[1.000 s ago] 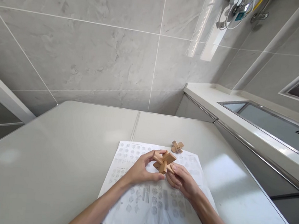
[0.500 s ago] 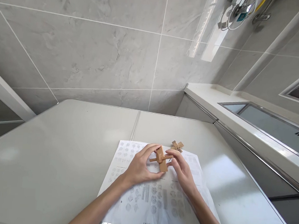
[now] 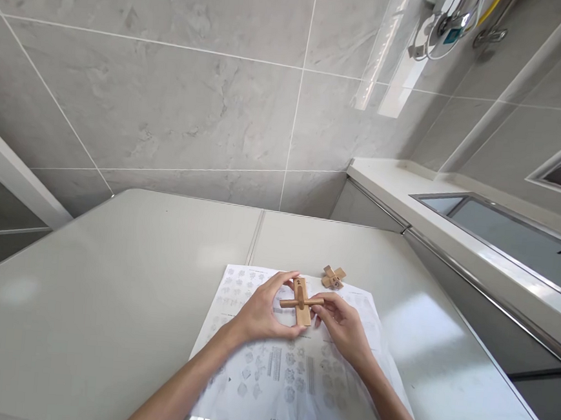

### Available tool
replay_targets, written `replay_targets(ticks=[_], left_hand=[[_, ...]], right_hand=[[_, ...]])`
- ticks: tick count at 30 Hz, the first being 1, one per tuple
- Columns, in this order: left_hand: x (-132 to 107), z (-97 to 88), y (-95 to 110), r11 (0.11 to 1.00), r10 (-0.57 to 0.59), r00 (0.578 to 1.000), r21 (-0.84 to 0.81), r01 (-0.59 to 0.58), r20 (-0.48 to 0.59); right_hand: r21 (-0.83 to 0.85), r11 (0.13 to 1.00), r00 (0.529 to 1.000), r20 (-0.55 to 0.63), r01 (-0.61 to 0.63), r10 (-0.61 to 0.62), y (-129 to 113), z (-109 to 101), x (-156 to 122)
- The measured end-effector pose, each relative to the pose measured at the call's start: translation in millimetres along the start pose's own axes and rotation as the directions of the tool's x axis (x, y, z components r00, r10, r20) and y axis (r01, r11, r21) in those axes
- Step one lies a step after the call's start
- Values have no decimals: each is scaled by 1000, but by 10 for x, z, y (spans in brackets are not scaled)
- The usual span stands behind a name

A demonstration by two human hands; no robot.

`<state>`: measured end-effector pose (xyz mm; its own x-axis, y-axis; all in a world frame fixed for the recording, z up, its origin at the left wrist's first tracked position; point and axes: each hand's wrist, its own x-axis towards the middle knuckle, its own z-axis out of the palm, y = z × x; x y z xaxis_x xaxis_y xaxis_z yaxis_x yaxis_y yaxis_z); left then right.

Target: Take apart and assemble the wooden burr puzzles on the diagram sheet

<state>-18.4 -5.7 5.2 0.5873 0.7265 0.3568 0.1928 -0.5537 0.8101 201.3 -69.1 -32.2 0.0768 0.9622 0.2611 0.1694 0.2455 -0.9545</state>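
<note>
A wooden cross-shaped puzzle sits between both my hands above a printed instruction sheet. My left hand curls around its left side, thumb below and fingers over the top. My right hand pinches the right end of its crossbar. A second, smaller wooden puzzle lies on the sheet's far edge, just beyond my right hand, touched by neither.
The sheet lies on a pale grey table with a seam down its middle. Grey tiled wall stands behind. A white counter with a sunken steel sink runs along the right, across a dark gap.
The wooden puzzle has been turned in my hands from a bulky tilted cluster to a flat cross. My right hand moved up from beneath it to pinch the crossbar's right end.
</note>
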Motion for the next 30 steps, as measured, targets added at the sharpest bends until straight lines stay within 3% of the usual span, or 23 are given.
replay_targets(ticks=[13,23,30], left_hand=[[-14,74,-2,995,-98,994,-5,98,-40],[-27,100,-106,991,-57,998,120,60,-34],[-21,69,-125,994,-62,998,97,60,11]], right_hand=[[8,995,993,54,-103,102,54,15,-18],[-170,978,992,2,-121,124,86,-11,1],[-250,964,995,24,-91,100,110,-5,-10]])
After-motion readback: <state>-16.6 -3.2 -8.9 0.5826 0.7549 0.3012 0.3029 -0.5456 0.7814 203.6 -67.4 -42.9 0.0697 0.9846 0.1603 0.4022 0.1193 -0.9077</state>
